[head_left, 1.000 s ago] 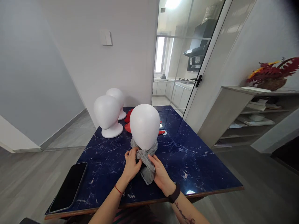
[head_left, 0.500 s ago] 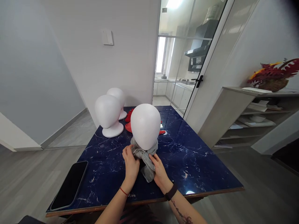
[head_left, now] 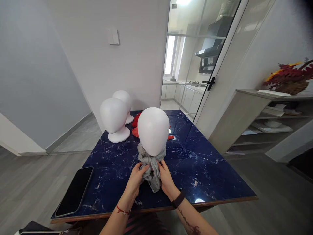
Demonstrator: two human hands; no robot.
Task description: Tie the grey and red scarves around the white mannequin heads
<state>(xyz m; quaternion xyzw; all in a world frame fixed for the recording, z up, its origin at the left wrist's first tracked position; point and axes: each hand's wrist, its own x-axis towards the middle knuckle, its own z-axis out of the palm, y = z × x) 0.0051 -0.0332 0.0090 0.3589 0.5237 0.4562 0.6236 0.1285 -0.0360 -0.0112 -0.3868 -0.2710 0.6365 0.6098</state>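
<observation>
A white foam mannequin head [head_left: 153,130] stands upright near the middle of the table. Around its neck a grey scarf [head_left: 152,160] is wrapped and knotted at the front, with its ends hanging below the chin. My left hand [head_left: 137,174] pinches the scarf at the left of the knot. On the other side, my right hand [head_left: 166,176] grips the scarf's hanging part with thumb and fingers. Behind the head, red items [head_left: 135,131] lie on the table, partly hidden.
Two more white foam heads, the nearer one [head_left: 113,116] in front of the farther [head_left: 124,98], stand at the back left. A black phone [head_left: 74,192] lies at the left edge of the dark blue marbled table [head_left: 200,173]. Right of it stands a shelf [head_left: 266,124].
My left hand has moved down from the scarf's wrap beside the neck to the left of the knot. My right hand stays on the scarf. The view has shifted slightly.
</observation>
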